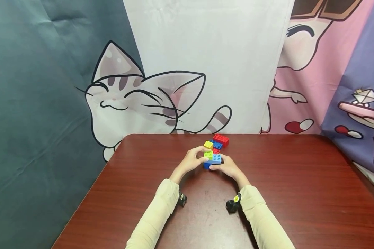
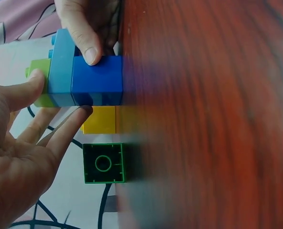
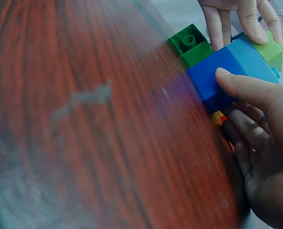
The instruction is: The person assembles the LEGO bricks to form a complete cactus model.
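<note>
A stack of toy building bricks stands between the two hands: a lime green brick (image 1: 208, 154) on a light blue brick (image 1: 216, 159), and a dark blue brick (image 2: 98, 78) underneath. My left hand (image 1: 190, 161) pinches the lime brick, its thumb (image 2: 35, 82) on the near face and the fingers on the far side. With its thumb on the dark blue brick's near face and fingers behind, my right hand (image 1: 231, 168) grips the stack's lower part. Beside the left hand, a dark green brick (image 2: 104, 163) lies with its hollow underside toward the wrist camera; the head view does not show it.
Behind the stack lie a yellow brick (image 1: 208, 144), a small red brick (image 1: 216, 151), a blue brick (image 1: 216, 144) and a larger red brick (image 1: 221, 139) near the far edge of the wooden table (image 1: 299, 193). A printed cloth (image 1: 243, 69) hangs beyond that edge.
</note>
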{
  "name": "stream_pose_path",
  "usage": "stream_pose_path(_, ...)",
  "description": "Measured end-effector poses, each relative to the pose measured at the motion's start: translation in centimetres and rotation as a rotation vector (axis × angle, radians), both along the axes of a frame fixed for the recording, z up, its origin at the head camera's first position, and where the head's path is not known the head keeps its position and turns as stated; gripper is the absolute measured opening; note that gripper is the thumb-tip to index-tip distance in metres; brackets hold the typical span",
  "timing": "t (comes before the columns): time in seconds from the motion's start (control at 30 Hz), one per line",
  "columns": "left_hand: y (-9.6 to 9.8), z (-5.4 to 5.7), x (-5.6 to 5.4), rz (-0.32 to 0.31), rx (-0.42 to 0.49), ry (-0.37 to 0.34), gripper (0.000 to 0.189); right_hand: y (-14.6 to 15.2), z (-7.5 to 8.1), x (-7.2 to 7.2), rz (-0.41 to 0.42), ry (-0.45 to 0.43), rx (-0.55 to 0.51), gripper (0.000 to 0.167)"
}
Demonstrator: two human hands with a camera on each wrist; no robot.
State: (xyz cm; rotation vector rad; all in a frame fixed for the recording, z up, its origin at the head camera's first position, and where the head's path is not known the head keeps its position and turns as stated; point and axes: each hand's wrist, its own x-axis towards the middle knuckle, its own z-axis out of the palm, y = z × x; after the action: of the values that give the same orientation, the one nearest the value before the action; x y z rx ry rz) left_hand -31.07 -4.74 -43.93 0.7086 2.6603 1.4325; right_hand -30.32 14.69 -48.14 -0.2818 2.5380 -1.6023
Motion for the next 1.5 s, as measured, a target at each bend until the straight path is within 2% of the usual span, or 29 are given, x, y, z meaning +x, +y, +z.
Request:
stream_pose_path(0.17, -0.3, -0.3, 0.1, 0.003, 0.027, 0.002, 0.029, -0.3, -0.2, 0.2, 0.002, 0.016, 0.006, 0.058)
stream_pose_path(0.37, -0.4, -0.6, 0.4, 0.003, 0.077, -0.03, 0.031, -0.3, -0.1, 0.5, -0.013, -0.016, 0.015, 0.059)
stream_pose_path(0.7, -0.5, -1.5, 0.8, 0.046, 0.138, -0.117, 0.034, -0.5, -0.7, 0.6, 0.0, -0.029, -0.017, 0.057)
stream_pose_path(0.97, -0.2, -1.3, 0.3, 0.049, 0.152, -0.118, 0.036, -0.3, -0.3, 0.2, 0.001, -0.012, -0.036, 0.056)
stream_pose_path(1.23, -0.2, -0.9, 0.0, 0.058, 0.167, -0.13, 0.035, -0.1, 0.2, -0.3, -0.016, -0.006, 0.012, 0.056)
stream_pose_path(1.5, 0.0, -1.0, 0.1, 0.053, 0.184, -0.15, 0.038, -0.1, 0.1, -0.1, -0.028, -0.012, 0.02, 0.058)
